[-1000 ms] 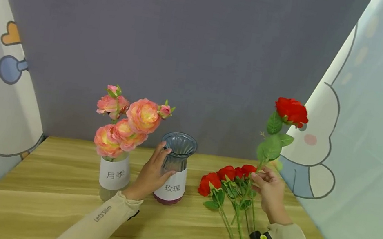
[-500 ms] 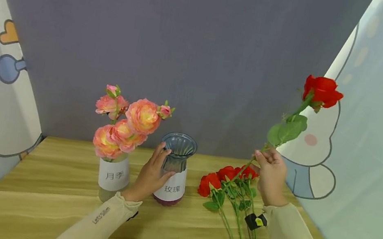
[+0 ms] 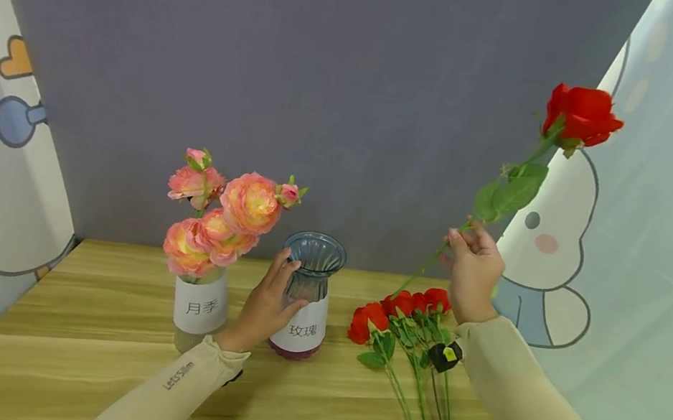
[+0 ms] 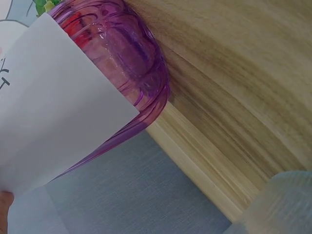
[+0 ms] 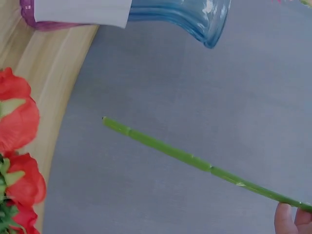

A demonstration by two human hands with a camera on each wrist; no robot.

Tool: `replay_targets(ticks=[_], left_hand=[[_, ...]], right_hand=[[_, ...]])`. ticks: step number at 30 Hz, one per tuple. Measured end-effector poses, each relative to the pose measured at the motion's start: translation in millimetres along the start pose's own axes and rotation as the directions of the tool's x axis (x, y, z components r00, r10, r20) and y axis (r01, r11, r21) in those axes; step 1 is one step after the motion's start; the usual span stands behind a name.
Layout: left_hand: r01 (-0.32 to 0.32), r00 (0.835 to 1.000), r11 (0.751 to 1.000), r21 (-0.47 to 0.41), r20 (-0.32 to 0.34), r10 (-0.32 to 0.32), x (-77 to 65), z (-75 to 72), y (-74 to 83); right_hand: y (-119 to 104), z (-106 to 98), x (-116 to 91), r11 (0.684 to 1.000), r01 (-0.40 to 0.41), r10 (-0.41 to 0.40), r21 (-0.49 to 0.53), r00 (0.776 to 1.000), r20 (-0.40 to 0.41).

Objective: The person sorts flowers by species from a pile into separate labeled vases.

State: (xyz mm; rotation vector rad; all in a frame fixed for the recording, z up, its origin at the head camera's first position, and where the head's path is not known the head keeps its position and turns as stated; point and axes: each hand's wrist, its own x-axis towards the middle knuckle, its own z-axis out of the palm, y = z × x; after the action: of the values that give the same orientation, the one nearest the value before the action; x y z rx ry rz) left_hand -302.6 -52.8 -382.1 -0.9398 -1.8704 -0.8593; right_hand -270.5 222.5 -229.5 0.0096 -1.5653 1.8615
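Rose (image 3: 584,118) has risen since a second ago, its stem (image 5: 209,168) now drawn clear of the table (image 3: 97,327) — picking it out looks done. Leftmost, a label (image 3: 201,307) hides the stalks under the pink flowers (image 3: 252,203). The left hand (image 3: 264,309) stays curled on the vase (image 3: 314,283), though the left wrist view nearly cuts it off. Further right, more roses (image 3: 369,322) lie overlapped, hard to count. Rightmost, the right hand (image 3: 476,269) pinches the stem, high up — the right wrist view loses the bloom.

Red rose (image 3: 582,117), blue-purple vase (image 3: 315,287)
Right hand (image 3: 476,269) holds rose, tilted toward one o'clock; left hand (image 3: 265,307) grips upright vase at rose's eight.
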Motion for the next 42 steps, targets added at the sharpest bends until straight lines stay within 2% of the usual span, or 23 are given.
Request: replay_targets(ticks=[12, 19, 26, 29, 35, 42], left_hand=[[-0.003, 1.000, 1.000, -0.012, 0.005, 0.003, -1.3, 0.5, 2.0], [-0.007, 1.000, 1.000, -0.015, 0.005, 0.008, -1.4, 2.7, 6.1], [0.000, 1.000, 1.000, -0.002, 0.004, 0.000, -3.2, 3.2, 4.9], [0.004, 1.000, 1.000, 0.001, 0.002, -0.004, -3.5, 3.3, 4.5], [0.040, 0.999, 0.999, 0.000, 0.017, -0.040, -0.8, 1.2, 5.3], [0.133, 0.990, 0.991, -0.007, 0.038, -0.133, 4.7, -2.1, 5.1]], right_hand=[[-8.9, 28.7, 10.7, 0.993, 0.107, -0.108, -0.051, 0.994, -0.002], [-12.1, 47.8, 11.4, 0.977, 0.195, -0.191, -0.084, 0.980, 0.052], [-23.0, 74.6, 8.5, 0.971, 0.239, -0.236, -0.028, 0.969, 0.079], [-25.3, 85.1, 5.9, 0.964, 0.263, -0.258, -0.036, 0.959, 0.115], [-23.9, 102.5, 1.4, 0.949, 0.312, -0.301, -0.052, 0.940, 0.160], [-28.1, 118.9, -5.5, 0.949, 0.314, -0.302, -0.038, 0.936, 0.181]])
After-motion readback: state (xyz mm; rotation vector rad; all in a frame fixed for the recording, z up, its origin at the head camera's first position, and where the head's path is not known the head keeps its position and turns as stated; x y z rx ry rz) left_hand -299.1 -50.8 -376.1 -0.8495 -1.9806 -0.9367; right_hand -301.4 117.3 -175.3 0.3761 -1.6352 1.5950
